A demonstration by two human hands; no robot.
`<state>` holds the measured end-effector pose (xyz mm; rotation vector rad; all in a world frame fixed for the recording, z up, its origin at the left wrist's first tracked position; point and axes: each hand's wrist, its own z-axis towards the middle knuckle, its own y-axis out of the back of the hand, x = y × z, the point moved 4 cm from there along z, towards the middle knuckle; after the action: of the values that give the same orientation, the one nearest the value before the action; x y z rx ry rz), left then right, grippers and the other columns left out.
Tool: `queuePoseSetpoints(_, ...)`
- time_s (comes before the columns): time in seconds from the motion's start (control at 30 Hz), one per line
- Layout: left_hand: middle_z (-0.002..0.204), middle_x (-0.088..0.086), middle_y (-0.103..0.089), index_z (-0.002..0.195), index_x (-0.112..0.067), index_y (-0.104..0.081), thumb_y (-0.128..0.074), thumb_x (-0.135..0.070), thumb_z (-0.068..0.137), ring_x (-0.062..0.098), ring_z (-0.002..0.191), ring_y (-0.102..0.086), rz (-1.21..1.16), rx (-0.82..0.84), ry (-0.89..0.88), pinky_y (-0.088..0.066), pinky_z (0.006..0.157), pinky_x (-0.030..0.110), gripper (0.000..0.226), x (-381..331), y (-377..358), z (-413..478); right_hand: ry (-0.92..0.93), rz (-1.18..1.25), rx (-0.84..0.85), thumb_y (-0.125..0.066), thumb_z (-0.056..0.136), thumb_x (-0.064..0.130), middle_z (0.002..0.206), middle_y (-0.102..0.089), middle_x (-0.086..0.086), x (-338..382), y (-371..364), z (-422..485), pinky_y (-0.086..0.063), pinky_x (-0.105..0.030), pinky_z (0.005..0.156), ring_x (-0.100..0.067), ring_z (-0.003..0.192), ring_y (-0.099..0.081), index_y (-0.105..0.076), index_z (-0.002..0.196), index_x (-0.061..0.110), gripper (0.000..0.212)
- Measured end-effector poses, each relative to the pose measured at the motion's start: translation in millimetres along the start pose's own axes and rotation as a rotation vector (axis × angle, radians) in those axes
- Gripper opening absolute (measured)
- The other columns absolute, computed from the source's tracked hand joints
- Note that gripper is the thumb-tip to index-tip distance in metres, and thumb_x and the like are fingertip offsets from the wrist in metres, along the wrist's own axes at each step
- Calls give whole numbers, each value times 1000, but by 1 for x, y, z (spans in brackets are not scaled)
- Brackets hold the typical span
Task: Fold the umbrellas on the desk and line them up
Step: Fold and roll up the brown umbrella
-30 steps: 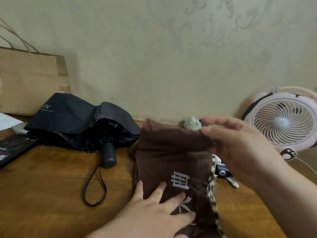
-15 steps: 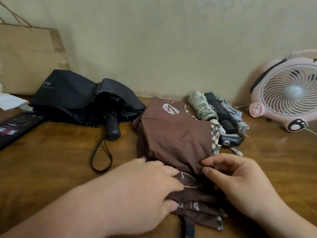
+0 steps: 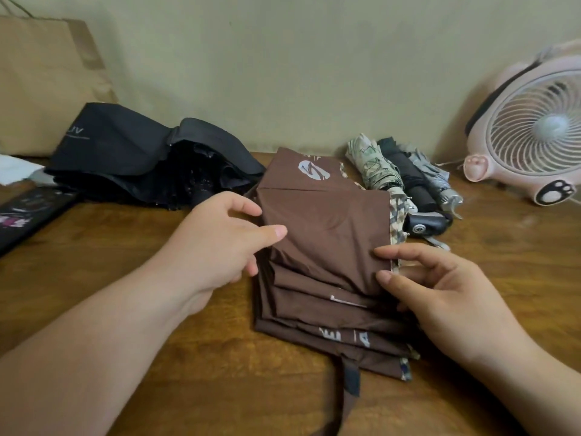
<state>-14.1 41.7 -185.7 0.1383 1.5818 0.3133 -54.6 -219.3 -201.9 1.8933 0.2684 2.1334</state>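
Brown umbrella (image 3: 327,234) lies on the desk (image 3: 188,357) between the unfolded black umbrella (image 3: 141,158) and the rolled umbrellas (image 3: 408,177), left hand (image 3: 220,243) and right hand (image 3: 440,294) each pinching one edge of its top flap; best to pull that flap taut, lay it square on the pleats below, then roll.

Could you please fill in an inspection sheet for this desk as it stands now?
Surface: wooden desk, bare wood showing in front.
Job's things: brown umbrella partly pleated, centre; black umbrella unfolded, back left; three folded umbrellas side by side, back right.
Clutter: paper bag against the wall; dark flat object, left edge.
Grips: left hand and right hand each pinch the brown umbrella's fabric edges.
Cables: thin cord beside the fan.
Surroundings: pink fan; plain wall.
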Motion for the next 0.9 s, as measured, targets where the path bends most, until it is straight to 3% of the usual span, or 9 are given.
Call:
queuePoseSetpoints(0.1,76,0,-77,115,-29,-57,-83,-24,84,15,48,-57,49,57,-22,-37,44,23,41,-1,-5,-3,12,-20,-16,-75,88,7,70,-69,-20,-3,1,1,-43,-20,52,-14,52,-52,-75,99,22,19)
queuePoseSetpoints(0.2,70,-1,-75,125,-32,-52,-81,-21,86,9,43,-57,201,131,-42,-38,48,26,49,1,-8,-4,30,-61,-77,-76,88,7,66,-67,-17,-4,6,3,-44,-16,50,-11,46,-57,-73,96,20,16)
queuePoseSetpoints(0.33,69,-3,-75,125,-38,-50,-78,-20,89,6,42,-56,346,209,-69,-40,44,19,49,0,-8,-5,48,-160,-85,-79,86,11,62,-68,-6,-5,7,4,-45,-17,50,-11,46,-60,-70,92,23,16)
queuePoseSetpoints(0.5,72,-14,-71,107,-43,-66,-73,-28,94,-1,58,-63,608,208,-159,-44,54,17,21,-1,-11,-4,145,-458,-79,-81,84,22,70,-63,11,-1,3,-3,-42,-13,54,-4,55,-54,-70,85,36,18)
queuePoseSetpoints(0.6,73,-14,-65,104,-44,-69,-68,-30,97,-6,64,-60,697,200,-192,-38,48,10,16,-1,-14,-6,172,-583,-42,-80,84,28,82,-62,20,1,1,-4,-39,-12,59,0,73,-55,-69,89,42,18)
queuePoseSetpoints(0.7,70,-19,-57,99,-41,-71,-60,-39,100,0,60,-55,831,184,-225,-35,48,11,11,-5,-17,-9,222,-670,-50,-80,84,27,73,-60,12,2,-2,-5,-37,-9,65,1,81,-53,-75,99,39,20)
queuePoseSetpoints(0.8,73,-10,-56,72,-27,-70,-50,-58,98,6,70,-55,985,100,-352,-40,57,24,46,-11,-21,-7,256,-777,-33,-75,85,30,75,-54,19,0,-6,-5,-42,-18,74,1,83,-50,-77,109,34,24)
queuePoseSetpoints(0.9,87,-12,-47,76,-30,-72,-51,-64,95,10,92,-45,1136,63,-462,-40,74,28,44,-18,-28,-2,293,-866,-9,-70,88,30,81,-54,23,0,-11,-5,-46,-24,78,-5,89,-48,-77,112,29,25)
